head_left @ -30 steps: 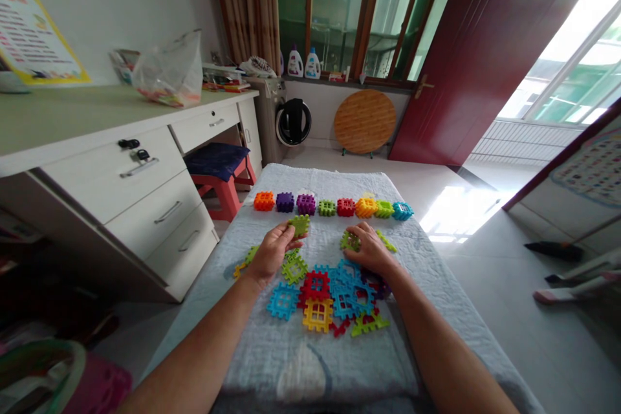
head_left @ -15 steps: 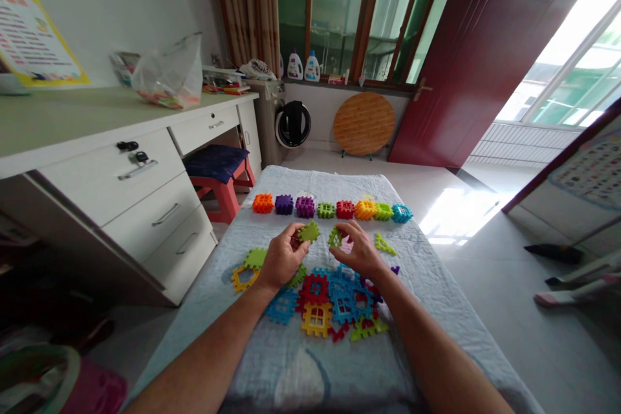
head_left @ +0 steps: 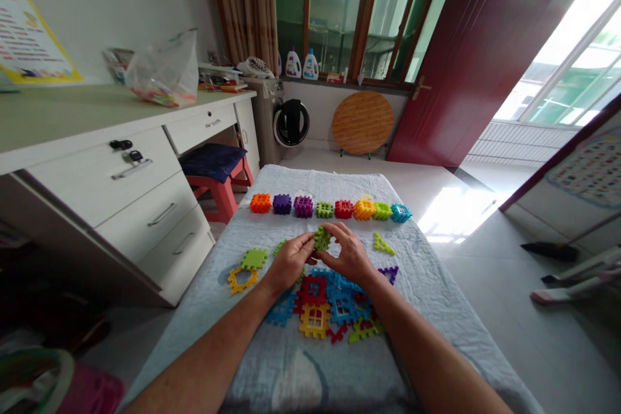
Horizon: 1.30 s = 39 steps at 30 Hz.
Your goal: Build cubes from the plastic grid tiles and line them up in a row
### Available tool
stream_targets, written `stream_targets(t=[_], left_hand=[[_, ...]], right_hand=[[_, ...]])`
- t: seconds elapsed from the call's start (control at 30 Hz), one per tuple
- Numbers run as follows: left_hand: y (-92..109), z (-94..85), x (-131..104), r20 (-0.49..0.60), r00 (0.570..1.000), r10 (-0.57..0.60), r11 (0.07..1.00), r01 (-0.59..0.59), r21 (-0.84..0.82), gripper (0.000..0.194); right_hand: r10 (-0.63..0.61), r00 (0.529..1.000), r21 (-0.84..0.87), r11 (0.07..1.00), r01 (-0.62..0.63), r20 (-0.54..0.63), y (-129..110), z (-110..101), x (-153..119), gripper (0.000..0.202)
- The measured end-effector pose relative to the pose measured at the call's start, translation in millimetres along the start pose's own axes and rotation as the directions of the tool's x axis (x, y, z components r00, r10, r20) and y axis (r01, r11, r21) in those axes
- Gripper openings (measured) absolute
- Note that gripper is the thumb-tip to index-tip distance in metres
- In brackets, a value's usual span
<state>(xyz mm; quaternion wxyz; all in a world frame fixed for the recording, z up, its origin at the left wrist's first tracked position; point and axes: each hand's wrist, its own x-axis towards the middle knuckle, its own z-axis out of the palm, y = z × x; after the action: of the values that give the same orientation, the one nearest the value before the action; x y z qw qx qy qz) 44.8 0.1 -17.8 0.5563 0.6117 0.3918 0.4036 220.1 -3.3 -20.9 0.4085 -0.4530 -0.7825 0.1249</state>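
Note:
Between my hands, above the middle of the cloth, are green toothed building tiles (head_left: 322, 239) held together. My left hand (head_left: 290, 260) pinches them from the left, its fingers closed. On the other side, the fingers and thumb of my right hand (head_left: 348, 252) grip their edge. My fingers partly hide where the tiles meet. Below my hands lies a loose pile of flat tiles, among them a yellow window tile (head_left: 314, 319), a red tile (head_left: 313, 289) and blue tiles (head_left: 342, 303). To the left rest a green square tile (head_left: 254, 259) and a yellow ring-shaped tile (head_left: 242, 279).
A row of assembled cubes (head_left: 303, 206) in several colours stands across the far part of the cloth-covered table (head_left: 213, 330). A green triangular frame (head_left: 383, 244) and a purple one (head_left: 389, 273) lie to the right. A white desk (head_left: 145, 187) stands left.
My hands have come together; the two green tiles, held apart before, now meet between them. The view has shifted slightly.

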Motion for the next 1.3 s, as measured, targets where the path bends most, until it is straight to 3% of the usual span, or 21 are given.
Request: stream_targets(t=[0.37,0.67,0.77,0.87,1.0,1.3], left_hand=[[6,-1.0,-5,0.048,0.993,0.11,0.99,-0.113,0.079,0.039],[1,-1.9,-1,0.036,0.991,0.129,0.991,-0.13,0.033,0.034],[-1,-6.0,0,-0.063,0.991,0.121,0.992,-0.119,0.032,0.039],[2,-13.8,0,-0.225,0.965,0.136,0.988,-0.117,0.098,0.039],[8,-24.8,-4,-0.359,0.915,0.186,0.978,-0.138,0.155,0.035],[5,-37.3,-5,-0.471,0.853,0.226,0.972,-0.163,0.171,0.031]], right_hand=[[-0.048,0.999,-0.068,0.997,0.048,-0.004,-6,0,-1,0.053],[-0.044,0.993,-0.244,0.967,0.07,0.11,-14,-2,13,0.05],[-0.03,0.989,-0.322,0.944,0.075,0.144,-5,-11,36,0.054],[0.1,0.987,-0.427,0.903,-0.036,0.129,14,-20,69,0.064],[0.275,0.922,-0.571,0.818,-0.074,0.274,38,-22,107,0.05],[0.366,0.821,-0.667,0.744,0.025,0.438,49,-3,136,0.05]])
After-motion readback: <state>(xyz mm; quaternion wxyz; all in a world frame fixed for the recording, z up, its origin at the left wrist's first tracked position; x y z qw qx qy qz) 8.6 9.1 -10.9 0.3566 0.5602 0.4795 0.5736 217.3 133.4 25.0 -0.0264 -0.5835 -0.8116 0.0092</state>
